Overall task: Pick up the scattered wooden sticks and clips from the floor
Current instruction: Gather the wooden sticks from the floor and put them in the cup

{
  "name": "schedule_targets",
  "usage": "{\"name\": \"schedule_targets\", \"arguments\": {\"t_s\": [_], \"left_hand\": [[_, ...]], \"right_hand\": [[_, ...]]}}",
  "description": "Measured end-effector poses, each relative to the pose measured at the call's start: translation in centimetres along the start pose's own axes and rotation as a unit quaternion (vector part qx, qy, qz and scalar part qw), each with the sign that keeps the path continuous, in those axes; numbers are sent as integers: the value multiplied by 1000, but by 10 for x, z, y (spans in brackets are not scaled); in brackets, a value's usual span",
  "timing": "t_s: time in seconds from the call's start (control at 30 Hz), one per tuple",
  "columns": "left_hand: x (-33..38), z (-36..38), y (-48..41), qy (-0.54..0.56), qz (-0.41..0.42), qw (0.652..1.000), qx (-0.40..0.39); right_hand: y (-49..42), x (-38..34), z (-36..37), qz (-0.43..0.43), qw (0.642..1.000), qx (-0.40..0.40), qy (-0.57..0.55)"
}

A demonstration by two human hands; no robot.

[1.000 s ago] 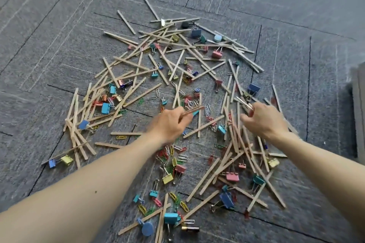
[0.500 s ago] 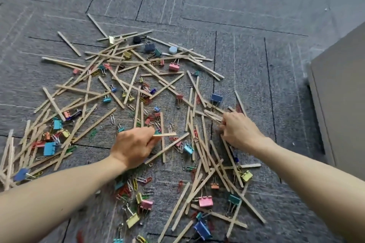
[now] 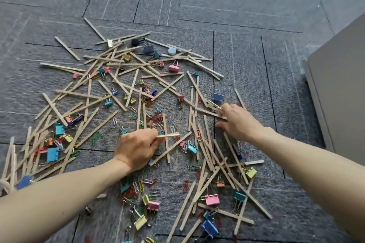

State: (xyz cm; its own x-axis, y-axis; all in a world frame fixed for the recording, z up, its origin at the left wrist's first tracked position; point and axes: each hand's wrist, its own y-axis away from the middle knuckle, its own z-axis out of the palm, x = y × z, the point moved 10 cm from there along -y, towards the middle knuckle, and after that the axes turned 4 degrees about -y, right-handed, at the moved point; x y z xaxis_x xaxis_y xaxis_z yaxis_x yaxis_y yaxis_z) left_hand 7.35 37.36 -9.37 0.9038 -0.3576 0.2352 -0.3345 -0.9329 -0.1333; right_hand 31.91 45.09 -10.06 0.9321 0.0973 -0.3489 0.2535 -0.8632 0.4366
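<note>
Several wooden sticks (image 3: 126, 85) lie criss-crossed on the grey carpet, mixed with coloured binder clips (image 3: 174, 67) and paper clips (image 3: 146, 181). My left hand (image 3: 136, 147) hovers over the middle of the pile and grips a wooden stick (image 3: 168, 135) whose end pokes out to the right. My right hand (image 3: 237, 122) reaches into the right side of the pile. Its fingertips pinch sticks (image 3: 212, 104) beside a blue binder clip (image 3: 217, 97), and its thumb is spread low over the floor.
The floor is grey carpet tile (image 3: 246, 6). A grey cabinet or box (image 3: 339, 89) stands at the right edge. More sticks and clips spread to the left edge (image 3: 53, 152) and toward the bottom (image 3: 212, 199) between my forearms.
The view swung right, so the pile slid left and the grey cabinet came into sight. My left hand still holds its stick. My right hand has stayed at the same sticks.
</note>
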Motion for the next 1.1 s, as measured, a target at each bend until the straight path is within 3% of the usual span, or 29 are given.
{"name": "schedule_targets", "arguments": {"t_s": [0.17, 0.33, 0.5, 0.57, 0.73, 0.83, 0.93, 1.03, 1.1], "left_hand": [[-2, -2, 0, 19, -8, 1000, -4], [-5, 0, 1, 40, -31, 999, -19], [-8, 2, -2, 79, -78, 990, -89], [-3, -12, -8, 102, -93, 988, -66], [8, -16, -32, 171, -118, 974, -86], [22, -14, -47, 251, -89, 949, -167], [34, -18, -60, 233, -68, 936, -254], [46, -27, -82, 211, -80, 944, -240], [48, -19, -83, 245, -117, 931, -242]], "right_hand": [[0, -19, 1, -26, 996, 8, 87], [4, -25, -4, -27, 998, -37, 45], [22, -28, -19, -38, 992, -110, 57], [28, -27, -24, -28, 990, -127, 60], [29, -10, -30, 20, 994, -95, 39], [33, 0, -14, 26, 990, -119, 68], [34, 5, -6, 28, 991, -112, 69], [37, 12, 2, 45, 994, -87, 42], [38, 9, 12, 49, 995, -79, 34]]}}
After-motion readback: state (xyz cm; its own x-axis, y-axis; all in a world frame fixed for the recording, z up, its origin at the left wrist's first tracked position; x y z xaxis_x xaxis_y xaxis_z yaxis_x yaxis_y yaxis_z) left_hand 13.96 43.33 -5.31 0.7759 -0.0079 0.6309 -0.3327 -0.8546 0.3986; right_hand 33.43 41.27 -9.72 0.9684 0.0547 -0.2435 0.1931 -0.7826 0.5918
